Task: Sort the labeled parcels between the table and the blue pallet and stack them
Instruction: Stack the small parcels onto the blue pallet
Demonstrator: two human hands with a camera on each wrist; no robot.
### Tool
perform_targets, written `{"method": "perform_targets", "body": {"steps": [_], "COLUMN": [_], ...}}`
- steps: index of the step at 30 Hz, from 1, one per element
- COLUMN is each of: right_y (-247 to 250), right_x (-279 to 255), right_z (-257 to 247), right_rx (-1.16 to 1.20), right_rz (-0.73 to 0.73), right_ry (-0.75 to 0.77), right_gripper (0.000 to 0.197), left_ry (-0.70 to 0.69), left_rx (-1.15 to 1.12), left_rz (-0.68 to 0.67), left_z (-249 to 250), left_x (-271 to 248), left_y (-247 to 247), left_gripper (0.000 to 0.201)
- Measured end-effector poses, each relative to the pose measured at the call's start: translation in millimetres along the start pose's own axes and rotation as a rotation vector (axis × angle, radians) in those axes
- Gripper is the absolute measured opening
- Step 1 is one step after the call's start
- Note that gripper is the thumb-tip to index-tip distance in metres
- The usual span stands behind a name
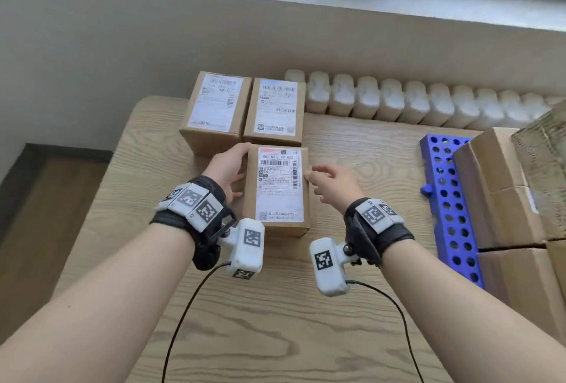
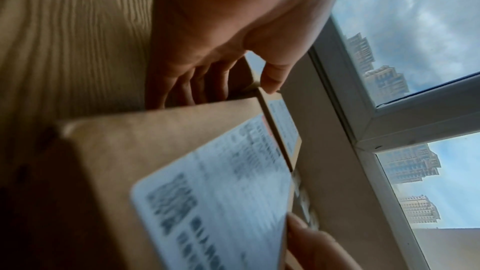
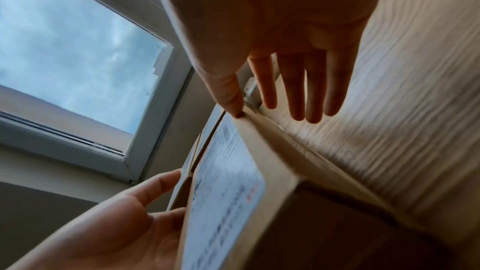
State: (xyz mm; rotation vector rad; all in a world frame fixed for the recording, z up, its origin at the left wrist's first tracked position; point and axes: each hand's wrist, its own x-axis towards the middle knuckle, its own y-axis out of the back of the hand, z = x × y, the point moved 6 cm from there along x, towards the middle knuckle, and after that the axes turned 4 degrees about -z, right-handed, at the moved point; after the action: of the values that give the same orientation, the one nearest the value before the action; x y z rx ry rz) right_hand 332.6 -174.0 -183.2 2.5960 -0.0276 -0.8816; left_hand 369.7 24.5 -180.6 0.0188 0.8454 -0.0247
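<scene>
A: From the head view, where's the near parcel (image 1: 277, 189)?

B: On the table (image 1: 245, 321), just in front of two labeled parcels (image 1: 245, 107), well left of the blue pallet (image 1: 444, 199). The left hand (image 1: 228, 170) lies against its left side; the right hand (image 1: 333, 183) hovers at its right edge.

A: Left wrist view?

B: The thumb (image 2: 272, 77) rests on the parcel's top edge, fingers straight down its side.

A: Right wrist view?

B: Fingers (image 3: 314, 89) spread straight, thumb tip touching the corner.
</scene>
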Motion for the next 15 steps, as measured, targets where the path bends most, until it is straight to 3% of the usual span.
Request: {"method": "perform_targets", "body": {"steps": [3,15], "right_y": [-3,-12], "right_x": [1,-9], "right_z": [5,21], "right_rx": [0.081,0.344], "right_rz": [-0.049,-0.154], "right_ry": [-0.041,-0.076], "right_gripper": [0.039,0.035], "left_ry": [0.013,0.003], "left_rx": [-0.009,-0.035], "left_rz": [-0.027,-0.055], "left_z": [-10,-21], "left_x": [4,-5], "left_y": [-5,-9], "left_gripper": [0.028,0.030]}}
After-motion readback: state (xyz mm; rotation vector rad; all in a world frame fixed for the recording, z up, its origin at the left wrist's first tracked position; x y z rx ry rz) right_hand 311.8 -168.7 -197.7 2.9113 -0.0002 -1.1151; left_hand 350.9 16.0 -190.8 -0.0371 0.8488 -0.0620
